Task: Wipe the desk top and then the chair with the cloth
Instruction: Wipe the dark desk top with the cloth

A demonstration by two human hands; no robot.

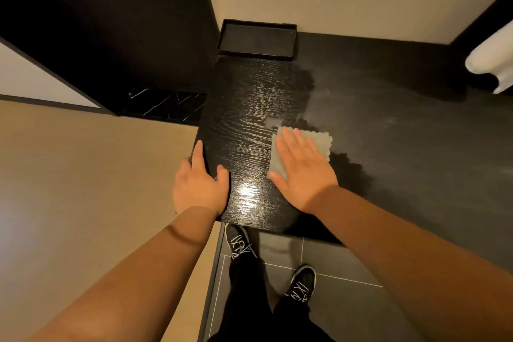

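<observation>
Head view: presses a grey cloth (278, 159) flat to the desk top (244, 108) with the right hand (302, 172), fingers (290, 141) straight and slightly spread, cloth showing past the fingertips. Looks soft, light and limp, apt to bunch, so best driven under a flat palm, not pinched. Braces with the left hand (198, 189), thumb on top, fingers hooked over the desk edge.
</observation>
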